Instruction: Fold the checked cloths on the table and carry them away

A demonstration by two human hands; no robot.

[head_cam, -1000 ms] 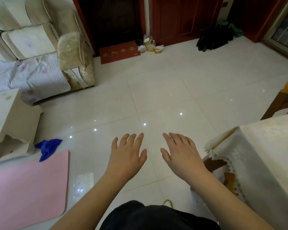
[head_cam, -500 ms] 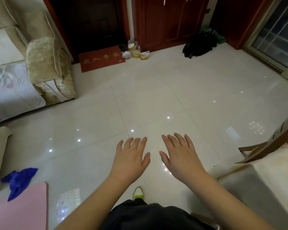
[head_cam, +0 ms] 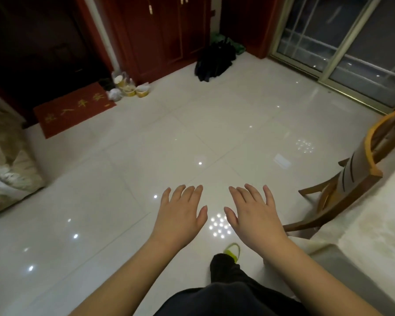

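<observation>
- The left hand [head_cam: 180,215] and the right hand [head_cam: 252,216] hover side by side over the glossy pale tiled floor [head_cam: 169,144], palms down, fingers spread wide and straight, holding nothing.
- No checked cloth shows anywhere in this view; the table draped in a cream cloth [head_cam: 369,236] only edges in at the near right, and most of its top is out of frame, so the cloths cannot be placed.
- Judged from this, the folding has not begun and the person is on foot, one lime-and-white shoe [head_cam: 233,250] showing below a dark trouser leg.
- Risk: the polished tiles look slippery, so a quick turn toward the table could mean a slide.
- Risk: the wooden chair with a curved yellow back [head_cam: 351,179] stands just beside the table on the right, and its legs could catch a foot or a trailing cloth.
- Risk: with the table barely in sight, a reach made now would go blind and could drag the cream covering instead.
- Containers: a cluster of small yellow-and-white paper bowls [head_cam: 130,86] sits far left beside the red doormat with gold lettering [head_cam: 74,110]; their contents are too small to tell.
- A dark heap of fabric [head_cam: 214,62] lies far off by the red wooden cabinet doors [head_cam: 164,35].
</observation>
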